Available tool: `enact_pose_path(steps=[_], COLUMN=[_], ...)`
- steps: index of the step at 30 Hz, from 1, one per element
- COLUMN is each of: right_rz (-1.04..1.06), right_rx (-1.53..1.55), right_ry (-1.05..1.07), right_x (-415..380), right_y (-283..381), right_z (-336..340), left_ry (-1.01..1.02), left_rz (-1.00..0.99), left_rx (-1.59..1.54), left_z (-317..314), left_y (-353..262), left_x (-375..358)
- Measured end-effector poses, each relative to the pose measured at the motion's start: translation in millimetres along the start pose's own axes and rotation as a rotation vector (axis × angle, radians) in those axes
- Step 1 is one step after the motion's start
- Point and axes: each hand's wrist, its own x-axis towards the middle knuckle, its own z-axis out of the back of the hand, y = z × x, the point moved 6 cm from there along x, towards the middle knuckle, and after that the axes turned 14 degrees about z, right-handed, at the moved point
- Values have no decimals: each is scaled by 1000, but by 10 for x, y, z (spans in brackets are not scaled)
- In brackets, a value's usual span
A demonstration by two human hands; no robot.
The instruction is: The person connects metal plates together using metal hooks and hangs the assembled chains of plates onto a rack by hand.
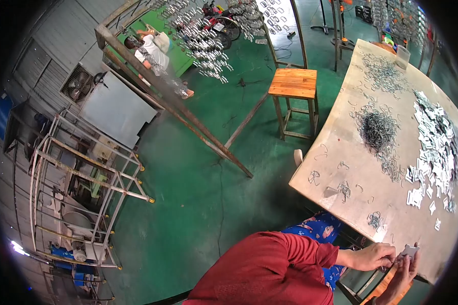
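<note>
My left hand, at the end of a red sleeve, is closed in a pinch beside my right hand at the table's near corner. What its fingertips hold is too small to make out. My right hand reaches up from the lower edge and grips a small flat silver-white plate between thumb and fingers. The fingertips of both hands nearly meet at the plate. On the table near my hands lies a small cluster of bent wire hooks, with a loose white plate farther right.
A large pile of wire hooks and a heap of white plates cover the table farther off. A clear cup stands at its far end. Beyond are a wooden stool, metal frames with hanging parts, and another person.
</note>
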Motion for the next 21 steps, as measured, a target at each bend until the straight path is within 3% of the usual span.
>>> enact_pose_path(steps=[4,7,13,16,19,21], right_rz=[1,42,27,34,120,127], right_rx=[-66,-134,-93,-78,-368,-354], right_ry=[-100,-166,-32,-73,-77,-104], right_x=[-11,-106,-62,-70,-178,-168], right_y=[95,718,519,508,904,886], right_z=[-42,-636,-355,-345,-703,-706], left_ry=[-4,-24,12,2,-18,-25], left_rz=[-43,-76,-101,-126,-95,-84], left_rx=[29,50,45,44,46,60], left_z=[-15,-61,-112,-88,-80,-89], left_y=[-45,23,-68,-144,-114,-89], left_x=[65,113,50,38,53,50])
